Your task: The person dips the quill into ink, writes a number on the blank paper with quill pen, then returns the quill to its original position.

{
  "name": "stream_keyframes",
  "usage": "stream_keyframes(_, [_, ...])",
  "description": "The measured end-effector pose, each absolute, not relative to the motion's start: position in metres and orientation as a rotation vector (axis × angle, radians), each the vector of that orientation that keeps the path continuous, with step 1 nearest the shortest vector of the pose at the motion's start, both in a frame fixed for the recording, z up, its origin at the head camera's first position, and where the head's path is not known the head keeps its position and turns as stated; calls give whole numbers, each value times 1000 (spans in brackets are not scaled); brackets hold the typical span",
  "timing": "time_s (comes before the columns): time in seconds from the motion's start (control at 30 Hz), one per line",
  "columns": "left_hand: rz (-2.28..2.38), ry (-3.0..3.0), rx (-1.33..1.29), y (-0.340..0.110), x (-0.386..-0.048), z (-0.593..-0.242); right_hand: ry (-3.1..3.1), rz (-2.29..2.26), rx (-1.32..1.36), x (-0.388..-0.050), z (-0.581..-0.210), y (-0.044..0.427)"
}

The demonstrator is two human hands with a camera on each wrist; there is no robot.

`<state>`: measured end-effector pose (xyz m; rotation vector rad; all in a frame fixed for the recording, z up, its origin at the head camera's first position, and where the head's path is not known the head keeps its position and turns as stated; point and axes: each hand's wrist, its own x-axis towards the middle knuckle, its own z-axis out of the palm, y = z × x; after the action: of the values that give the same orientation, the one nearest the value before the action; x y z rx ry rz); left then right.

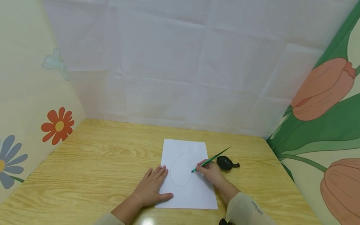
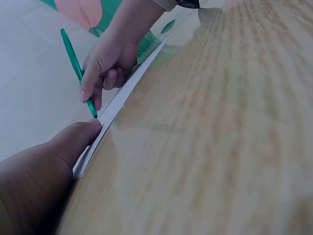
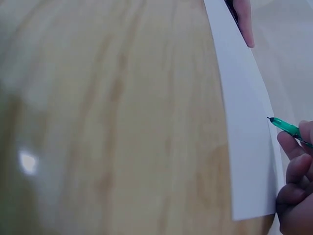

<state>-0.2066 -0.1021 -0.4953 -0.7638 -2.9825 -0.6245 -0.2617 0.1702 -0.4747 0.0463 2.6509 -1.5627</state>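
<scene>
A white sheet of paper (image 1: 197,195) lies on the wooden table and bears a thin oval outline with a gap at its upper right. My right hand (image 1: 211,172) pinches a green pen (image 1: 213,157), its tip touching the paper at the oval's right side. In the right wrist view the pen (image 3: 286,127) slants out of the curled fingers. Flat on the left edge of the sheet, my left hand (image 1: 152,187) rests with straight fingers and the thumb spread over the paper. The left thumb (image 2: 73,139) shows close up in the left wrist view.
A dark, glossy rounded object with a short stem (image 1: 224,163) lies just right of the paper. Another dark object (image 1: 223,222) is partly visible beside the right sleeve. White sheeting (image 1: 168,68) closes off the table's back, and flower-printed panels (image 1: 317,125) stand at both sides.
</scene>
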Motion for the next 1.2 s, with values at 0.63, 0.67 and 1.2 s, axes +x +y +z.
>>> stream_keyframes(0.63, [-662,-2972,-768,-102,-205,-494,2654,-1546,75,-267,-470,166])
stream_keyframes(0.67, [-661,-2976,-764,-102,-205,-494,2653,-1549,78,-267,-470,166])
stream_keyframes(1.2, [-661,-2974,-759,-102,-205,-493,2697,-1536,39,-279,-472,164])
